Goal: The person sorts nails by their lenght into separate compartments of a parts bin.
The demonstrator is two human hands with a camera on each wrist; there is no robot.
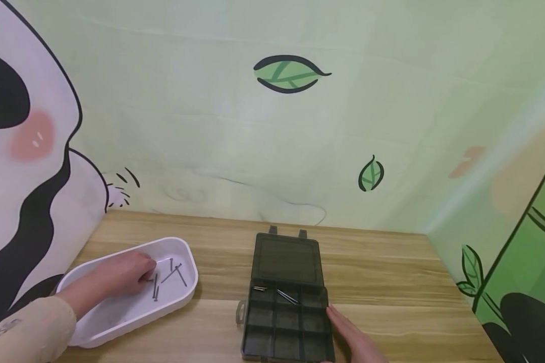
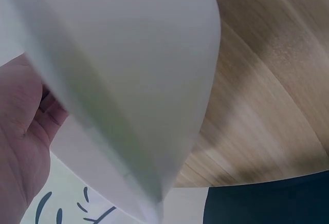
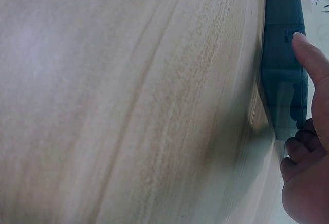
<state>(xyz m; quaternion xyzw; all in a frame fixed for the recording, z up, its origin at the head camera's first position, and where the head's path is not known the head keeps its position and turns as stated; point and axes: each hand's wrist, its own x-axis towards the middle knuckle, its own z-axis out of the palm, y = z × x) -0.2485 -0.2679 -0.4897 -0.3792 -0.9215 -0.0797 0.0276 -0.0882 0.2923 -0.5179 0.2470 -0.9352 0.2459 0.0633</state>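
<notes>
L hand (image 1: 129,272) is down in the white tray (image 1: 141,317), fingers curled, tips pointing at the floor of it. Can't tell if I've got anything pinched tbh, the tips are hidden from the head cam and the tray wall blocks the wrist view. Loose screws (image 1: 155,287) (maybe nails, hard to say) lie every which way right by my fingertips, prob why I'm going in from above: thin stuff lying flat is easier to pick w/ fingertips imo.

R hand (image 1: 356,338) is on the black box (image 1: 287,339), lightly gripping the near R corner, thumb at the near end and fingers along the R wall. I figure that's to stop it sliding on the table (image 1: 218,322), bc it looks pretty light. Lid (image 1: 288,257) is folded back flat on the far side, so the compartments (looks like 3 x 3) are all reachable. Far row has small screws (image 1: 259,289) in the L slot and longer pieces (image 1: 287,296) in the middle 1, so I'd guess it's by length. Tray's on my L, box more central, w/ a short gap btwn the 2, which makes sense for 1 hand each.
</notes>
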